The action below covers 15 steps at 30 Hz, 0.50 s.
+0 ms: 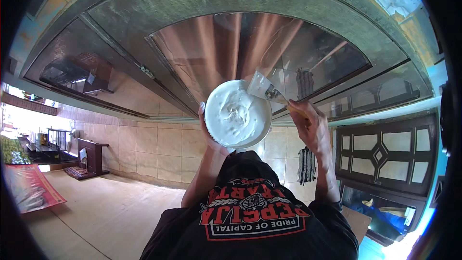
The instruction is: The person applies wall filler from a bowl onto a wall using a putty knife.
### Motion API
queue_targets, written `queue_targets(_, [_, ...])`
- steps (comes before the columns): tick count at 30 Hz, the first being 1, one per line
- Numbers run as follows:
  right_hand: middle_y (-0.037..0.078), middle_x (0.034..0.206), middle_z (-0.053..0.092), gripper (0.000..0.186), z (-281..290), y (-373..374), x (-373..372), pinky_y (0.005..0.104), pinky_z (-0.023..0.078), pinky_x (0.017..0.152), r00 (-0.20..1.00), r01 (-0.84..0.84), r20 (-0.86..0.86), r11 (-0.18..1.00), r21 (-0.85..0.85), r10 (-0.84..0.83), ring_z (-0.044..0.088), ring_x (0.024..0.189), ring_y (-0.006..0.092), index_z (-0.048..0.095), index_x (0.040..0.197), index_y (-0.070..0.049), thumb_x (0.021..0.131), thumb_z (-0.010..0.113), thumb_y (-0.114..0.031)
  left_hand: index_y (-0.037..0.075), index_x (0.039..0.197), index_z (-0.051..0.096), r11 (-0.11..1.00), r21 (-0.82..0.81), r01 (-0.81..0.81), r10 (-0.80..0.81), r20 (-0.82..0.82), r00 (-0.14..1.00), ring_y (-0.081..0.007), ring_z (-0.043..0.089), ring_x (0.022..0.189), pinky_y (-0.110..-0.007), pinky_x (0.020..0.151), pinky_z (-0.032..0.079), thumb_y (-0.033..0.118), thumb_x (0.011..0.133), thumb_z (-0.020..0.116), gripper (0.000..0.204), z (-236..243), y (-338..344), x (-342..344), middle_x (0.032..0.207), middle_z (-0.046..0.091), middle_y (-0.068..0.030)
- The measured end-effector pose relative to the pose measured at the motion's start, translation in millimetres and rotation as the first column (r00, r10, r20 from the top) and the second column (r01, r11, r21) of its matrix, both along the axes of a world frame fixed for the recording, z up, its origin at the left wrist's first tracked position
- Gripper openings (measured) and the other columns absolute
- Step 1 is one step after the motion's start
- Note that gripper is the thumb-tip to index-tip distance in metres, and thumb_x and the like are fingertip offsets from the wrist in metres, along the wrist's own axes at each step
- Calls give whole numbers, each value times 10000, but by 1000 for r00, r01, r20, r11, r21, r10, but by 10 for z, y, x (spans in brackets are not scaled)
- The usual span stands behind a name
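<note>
My left hand (pixel 210 132) is wrapped round the side of a round white tub (pixel 257 140), holding it up in front of my chest. Thick white paste (pixel 233 115) fills the tub, swirled and peaked in the middle. In my right hand (pixel 310 124) is a putty knife (pixel 262 85), its fingers closed round the yellowish handle. The wide blade slants up to the left over the tub's right rim, with smears on it. Whether the blade touches the paste I cannot tell.
Close ahead stands a dark-framed window (pixel 250 43) with reflecting glass and pinkish curtains behind. A dark door (pixel 385 151) is at the right. Grey striped cloth (pixel 306 166) lies on the tiled floor (pixel 144 151). To the left are a dark wooden piece (pixel 89 159) and a red printed sheet (pixel 31 188).
</note>
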State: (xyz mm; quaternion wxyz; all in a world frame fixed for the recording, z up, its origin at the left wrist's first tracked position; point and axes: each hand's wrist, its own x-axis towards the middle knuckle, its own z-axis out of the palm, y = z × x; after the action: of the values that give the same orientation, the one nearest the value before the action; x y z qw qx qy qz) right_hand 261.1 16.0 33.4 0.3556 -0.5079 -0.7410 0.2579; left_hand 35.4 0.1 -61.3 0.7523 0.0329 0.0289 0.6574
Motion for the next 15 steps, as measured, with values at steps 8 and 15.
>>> queue_targets(8, [123,820,677,188,-135,-212,-24,280,515,622,979,-172,-164,931,-322,124,637,684,140,662,993,13,830,685,-76,94,1340,468,997,-72,-34,28,-88,996,-277,514,1173,-445,1005,413,630,911,341,698,5,-33,15,1315,518,-97])
queue_targets(15, [99,903,660,238,-154,-250,-160,230,471,638,956,-196,-269,934,-299,115,583,744,82,635,1062,4,871,671,-133,108,1333,472,989,-115,-93,80,-107,991,-284,504,1181,-461,1006,409,635,910,341,689,8,-34,-5,1326,507,-104])
